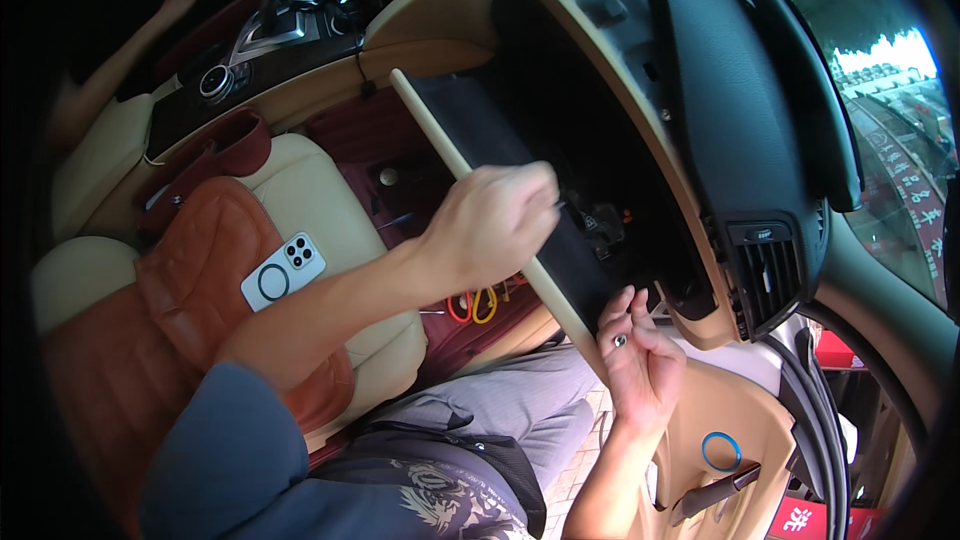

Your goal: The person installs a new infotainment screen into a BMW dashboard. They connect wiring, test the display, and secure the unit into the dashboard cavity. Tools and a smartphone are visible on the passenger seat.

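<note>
Car cabin (740, 120) around us: the glove box lid (557, 300) hangs lowered; over it our left grip (492, 225) makes a fist, contents unclear; by its right end our right grip (640, 360) is loosely uncurled; left of the lid, a phone (285, 273).

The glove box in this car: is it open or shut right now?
Open: its cream-edged lid is swung away from the dashboard, leaving the dark cavity exposed between them.

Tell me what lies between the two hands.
The open glovebox lid lies between the left hand and right hand, as the head view shows.
</note>
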### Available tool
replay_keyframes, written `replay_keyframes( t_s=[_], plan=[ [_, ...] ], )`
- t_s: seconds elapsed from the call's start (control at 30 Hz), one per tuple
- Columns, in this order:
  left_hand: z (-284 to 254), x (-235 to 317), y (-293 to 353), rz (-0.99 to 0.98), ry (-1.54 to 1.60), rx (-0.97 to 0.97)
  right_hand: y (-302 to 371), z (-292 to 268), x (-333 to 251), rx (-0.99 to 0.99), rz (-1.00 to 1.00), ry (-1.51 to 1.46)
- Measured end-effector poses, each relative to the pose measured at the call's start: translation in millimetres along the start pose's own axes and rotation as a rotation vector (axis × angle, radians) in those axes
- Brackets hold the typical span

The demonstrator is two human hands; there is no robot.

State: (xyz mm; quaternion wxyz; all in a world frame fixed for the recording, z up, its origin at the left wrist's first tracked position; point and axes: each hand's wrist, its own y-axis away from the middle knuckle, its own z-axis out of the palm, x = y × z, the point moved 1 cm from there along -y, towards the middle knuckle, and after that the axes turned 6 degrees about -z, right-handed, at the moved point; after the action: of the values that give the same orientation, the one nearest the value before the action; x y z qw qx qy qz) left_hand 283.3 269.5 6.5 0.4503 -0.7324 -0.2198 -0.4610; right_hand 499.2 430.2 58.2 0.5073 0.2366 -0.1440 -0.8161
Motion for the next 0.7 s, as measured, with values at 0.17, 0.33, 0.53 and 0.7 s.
replay_keyframes(
  t_s=[0.17, 0.33, 0.53, 0.7],
  plan=[
    [-13, -44, 95, -0.148, -0.284, 0.034, 22, -4, 33, -0.239, 0.085, 0.246],
    [10, -129, 103, -0.381, -0.684, -0.035, 18, -5, 62, -0.220, 0.076, 0.559],
    [-1, -114, 87, -0.230, -0.553, 0.061, 3, 16, 68, -0.189, -0.223, 0.874],
    [-10, -5, 101, 0.247, -0.162, 0.210, -4, 36, 82, -0.189, -0.433, 1.133]
  ],
)
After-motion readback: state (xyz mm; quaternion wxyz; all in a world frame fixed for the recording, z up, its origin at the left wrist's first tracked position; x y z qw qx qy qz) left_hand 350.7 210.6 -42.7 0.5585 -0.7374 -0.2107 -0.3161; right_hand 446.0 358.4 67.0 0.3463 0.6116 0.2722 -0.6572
